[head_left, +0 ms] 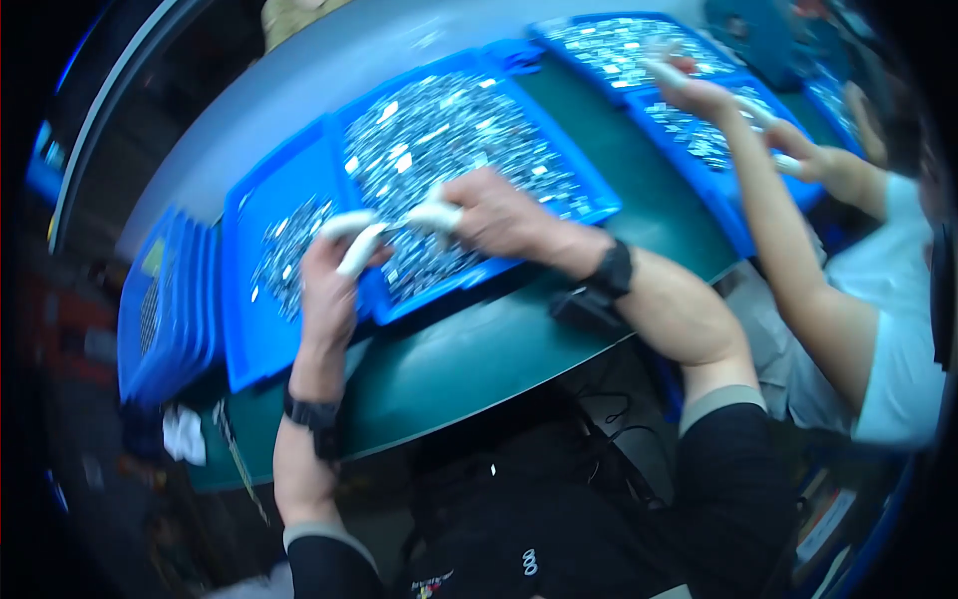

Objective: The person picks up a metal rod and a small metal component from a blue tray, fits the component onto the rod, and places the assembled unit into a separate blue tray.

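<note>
My left hand (329, 275), white covers on its thumb and finger, is closed in a pinch over the divide between two blue trays. My right hand (494, 215), also with white finger covers, is pinched just across from it, above the fuller blue tray (579, 160). The fingertips of both hands nearly meet; a tiny dark piece seems to sit between them, too blurred to name. Small shiny metallic pieces (449, 120) fill the right tray. In the left blue tray (244, 339), a smaller heap of similar pieces (294, 240) lies toward the right side.
A stack of blue trays (180, 309) stands at the table's left end. On the right, a co-worker's hands (699, 95) are over other blue trays (639, 95) of pieces. The green tabletop (499, 339) shows along its near edge. A white crumpled item (184, 435) hangs at lower left.
</note>
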The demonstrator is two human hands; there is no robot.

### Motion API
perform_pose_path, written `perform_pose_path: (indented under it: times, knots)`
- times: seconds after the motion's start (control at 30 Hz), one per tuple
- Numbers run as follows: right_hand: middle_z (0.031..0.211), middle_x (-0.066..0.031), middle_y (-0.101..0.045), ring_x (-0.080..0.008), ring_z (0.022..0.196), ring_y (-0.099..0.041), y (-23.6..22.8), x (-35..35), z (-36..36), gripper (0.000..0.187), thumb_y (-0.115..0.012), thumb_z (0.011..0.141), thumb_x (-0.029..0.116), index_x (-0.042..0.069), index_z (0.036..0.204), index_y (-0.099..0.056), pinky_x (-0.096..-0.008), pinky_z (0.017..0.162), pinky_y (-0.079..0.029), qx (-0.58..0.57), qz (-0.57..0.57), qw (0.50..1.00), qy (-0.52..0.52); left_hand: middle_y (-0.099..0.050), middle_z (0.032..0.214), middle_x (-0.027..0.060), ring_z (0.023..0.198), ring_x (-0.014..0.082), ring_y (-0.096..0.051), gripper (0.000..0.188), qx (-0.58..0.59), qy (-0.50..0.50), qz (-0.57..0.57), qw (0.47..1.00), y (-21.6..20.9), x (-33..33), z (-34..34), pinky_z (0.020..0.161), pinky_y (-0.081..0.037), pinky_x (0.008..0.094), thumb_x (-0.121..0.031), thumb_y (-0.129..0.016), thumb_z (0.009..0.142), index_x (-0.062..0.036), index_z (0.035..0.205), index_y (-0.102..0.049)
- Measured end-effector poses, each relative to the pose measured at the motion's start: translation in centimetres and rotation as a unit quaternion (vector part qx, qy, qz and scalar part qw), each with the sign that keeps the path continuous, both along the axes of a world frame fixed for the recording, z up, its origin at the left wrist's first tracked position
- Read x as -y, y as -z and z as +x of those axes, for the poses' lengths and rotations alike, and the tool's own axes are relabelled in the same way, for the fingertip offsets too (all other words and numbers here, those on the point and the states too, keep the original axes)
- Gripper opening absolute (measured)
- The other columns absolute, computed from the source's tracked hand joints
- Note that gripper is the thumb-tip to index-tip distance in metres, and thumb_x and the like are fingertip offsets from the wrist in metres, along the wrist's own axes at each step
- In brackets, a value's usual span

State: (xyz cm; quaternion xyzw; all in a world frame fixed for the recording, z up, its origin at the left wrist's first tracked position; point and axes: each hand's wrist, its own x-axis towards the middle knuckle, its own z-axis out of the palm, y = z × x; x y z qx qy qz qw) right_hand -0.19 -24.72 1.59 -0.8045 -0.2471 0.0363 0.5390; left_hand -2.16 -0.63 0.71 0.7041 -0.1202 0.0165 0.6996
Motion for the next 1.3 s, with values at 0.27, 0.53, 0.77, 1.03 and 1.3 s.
perform_pose_path:
  times: [0.27,0.53,0.77,1.03,1.3]
  knots:
    - [0.076,-0.0006,-0.07,-0.0055,0.063,-0.061,-0.6,-1.0,-0.6,0.025,-0.072,0.096,0.029,0.005,0.095,-0.072,-0.021,0.055,-0.047,-0.026,0.054,0.997,0.046,-0.073,0.102,0.01,0.088,0.0175,-0.072,0.024,-0.024,0.033,-0.019,0.999,-0.2,-0.6,0.3,0.078,-0.055,0.0284,-0.015,-0.069,0.098,-0.0012,0.117,-0.065]
    - [0.088,-0.003,-0.072,-0.0075,0.075,-0.065,-0.1,-1.3,-0.8,0.016,-0.073,0.095,0.015,0.002,0.105,-0.072,-0.0219,0.064,-0.052,-0.003,0.069,0.997,0.039,-0.073,0.104,0.011,0.089,0.0183,-0.072,0.024,-0.017,0.029,-0.041,0.999,0.6,-1.1,0.4,0.077,-0.056,0.0285,-0.016,-0.069,0.098,-0.0031,0.118,-0.065]
    - [0.083,-0.0008,-0.071,-0.0054,0.073,-0.063,0.2,-0.9,-0.6,0.017,-0.074,0.094,0.016,0.003,0.104,-0.072,-0.0218,0.063,-0.052,0.023,0.071,0.996,0.045,-0.074,0.105,0.0115,0.09,0.0176,-0.071,0.022,-0.028,0.027,-0.039,0.998,0.4,-0.8,0.3,0.077,-0.055,0.0277,-0.014,-0.069,0.098,-0.0038,0.118,-0.065]
    - [0.075,-0.0002,-0.068,-0.0057,0.07,-0.061,-0.1,-0.9,-0.6,0.024,-0.067,0.099,0.023,0.002,0.089,-0.072,-0.0239,0.063,-0.049,0.008,0.028,1.0,-0.013,-0.073,0.102,0.0075,0.091,0.015,-0.07,0.02,0.001,0.04,0.017,0.999,0.3,-0.3,-0.2,0.079,-0.054,0.0274,-0.006,-0.07,0.095,-0.002,0.115,-0.066]
    - [0.071,-0.0012,-0.067,-0.0077,0.063,-0.058,-0.7,-1.0,-0.6,0.024,-0.069,0.097,0.028,0.004,0.096,-0.075,-0.0276,0.056,-0.046,-0.005,-0.015,1.0,-0.018,-0.071,0.104,0.0087,0.089,0.0175,-0.07,0.022,0.025,0.019,0.051,0.998,0.7,-0.4,-0.5,0.08,-0.057,0.0303,-0.002,-0.066,0.095,0.0,0.117,-0.064]
